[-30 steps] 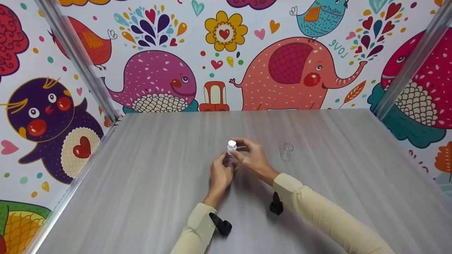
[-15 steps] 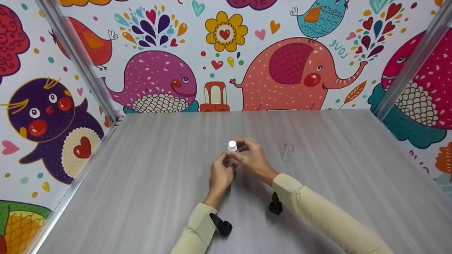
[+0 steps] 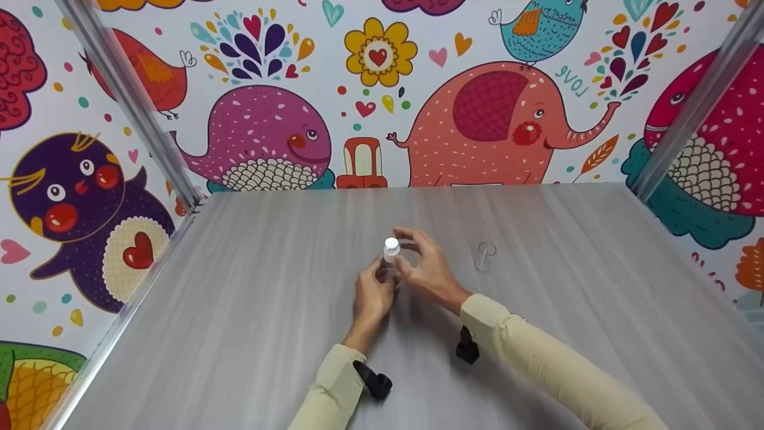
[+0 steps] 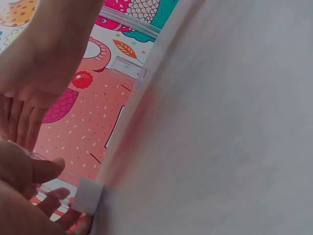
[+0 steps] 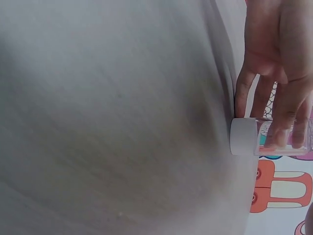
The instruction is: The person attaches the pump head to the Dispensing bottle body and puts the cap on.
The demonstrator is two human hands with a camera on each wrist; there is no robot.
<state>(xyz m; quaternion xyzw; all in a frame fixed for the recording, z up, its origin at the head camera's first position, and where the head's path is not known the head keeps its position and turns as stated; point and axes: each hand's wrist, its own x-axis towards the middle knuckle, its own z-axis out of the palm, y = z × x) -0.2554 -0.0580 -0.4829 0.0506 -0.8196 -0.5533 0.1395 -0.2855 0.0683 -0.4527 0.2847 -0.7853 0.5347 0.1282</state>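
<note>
My left hand holds a small bottle upright, fingers around its clear body. The bottle's white base sits at the tabletop in both wrist views. Its white top points up in the head view. My right hand is beside that top, thumb close to it and fingers spread apart behind it. In the left wrist view, the right hand's fingers hang fairly straight.
A clear, open-ended cylinder stands on the grey wood-grain table, to the right of the right hand. Patterned wall panels with metal posts border the table at the back and sides.
The right hand's fingers have spread and lifted away from the bottle's white top. The left hand and the bottle have stayed in place.
</note>
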